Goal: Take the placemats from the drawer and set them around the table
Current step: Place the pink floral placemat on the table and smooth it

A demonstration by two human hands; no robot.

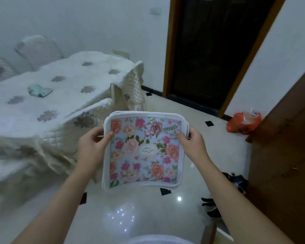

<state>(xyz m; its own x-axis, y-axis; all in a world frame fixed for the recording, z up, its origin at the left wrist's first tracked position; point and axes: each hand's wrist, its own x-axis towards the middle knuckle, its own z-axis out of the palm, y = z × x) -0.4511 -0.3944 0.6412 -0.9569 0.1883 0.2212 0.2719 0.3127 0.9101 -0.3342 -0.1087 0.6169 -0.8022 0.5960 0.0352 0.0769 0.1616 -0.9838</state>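
The left hand (92, 145) and right hand (192, 143) pinch the floral placemats (143, 150) at opposite edges, above the floor near the table (42, 88). The stack looks light and soft; side edges seem the best hold.

White walls (77, 23) are enclosing the room, and a glossy pale floor (218, 150) with black insets is reflecting small lights. A cloth-covered bench (69, 80) is standing at left, and a dark, wood-framed doorway (215, 50) is sitting behind.
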